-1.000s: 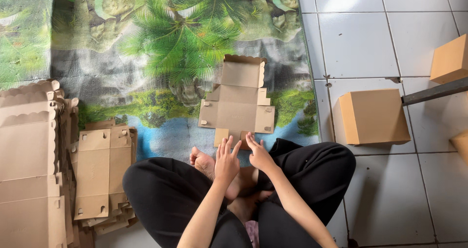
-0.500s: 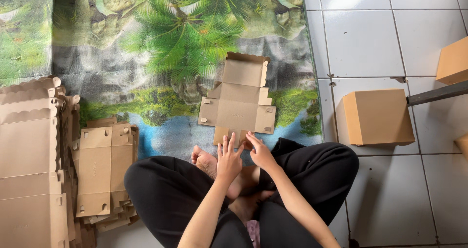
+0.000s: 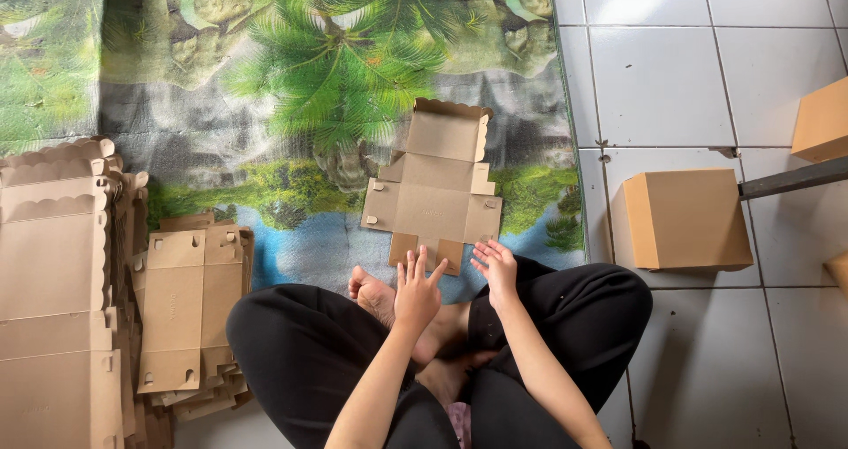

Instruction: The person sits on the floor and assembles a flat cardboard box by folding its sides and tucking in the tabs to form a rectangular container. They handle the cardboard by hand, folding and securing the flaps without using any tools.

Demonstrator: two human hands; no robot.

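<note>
A flat brown cardboard box blank [image 3: 435, 190] lies unfolded on the printed palm-tree mat [image 3: 291, 69], just in front of my crossed legs. My left hand [image 3: 416, 293] hovers at the blank's near flap with its fingers spread and nothing in it. My right hand [image 3: 496, 268] sits beside it, fingers loosely curled at the blank's near right corner, also holding nothing. Whether either hand touches the cardboard is unclear. My bare foot [image 3: 371, 292] shows left of the left hand.
A stack of flat blanks [image 3: 187, 308] lies at my left, with a taller pile of scalloped cardboard sheets [image 3: 53, 281] beyond it. A folded box [image 3: 682, 219] stands on the white tiles at right, another box [image 3: 823, 120] farther right, near a dark bar [image 3: 791, 181].
Both hands have stayed at the near edge of the flat blank, shifting only slightly. The blank has not visibly moved.
</note>
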